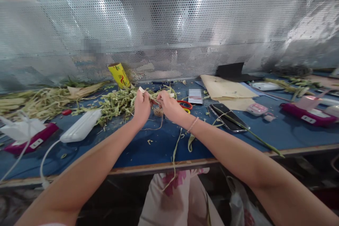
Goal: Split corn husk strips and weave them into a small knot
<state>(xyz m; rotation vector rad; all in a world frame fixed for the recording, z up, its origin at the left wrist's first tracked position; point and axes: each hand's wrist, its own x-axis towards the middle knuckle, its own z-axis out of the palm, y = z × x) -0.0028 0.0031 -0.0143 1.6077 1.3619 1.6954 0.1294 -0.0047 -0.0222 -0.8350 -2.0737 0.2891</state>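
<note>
At the middle of the table, my left hand (142,106) and my right hand (169,107) are close together, fingers pinched. Between them runs a thin pale plant strip (153,98), and both hands grip it; white tips show beside the fingers. Just below lies a small ball of brown twine (158,112), its loose end trailing over the blue surface. A heap of dried green plant strips (116,102) lies to the left of my left hand. Scissors with red and yellow handles (186,105) rest beside my right hand, partly hidden by it.
A yellow tube (119,76) leans near the perforated metal screen (169,35). To the left are a white power brick (81,126) and a magenta-based object (31,139). Brown paper (225,88), a phone (230,117) and a pink case (256,109) lie to the right.
</note>
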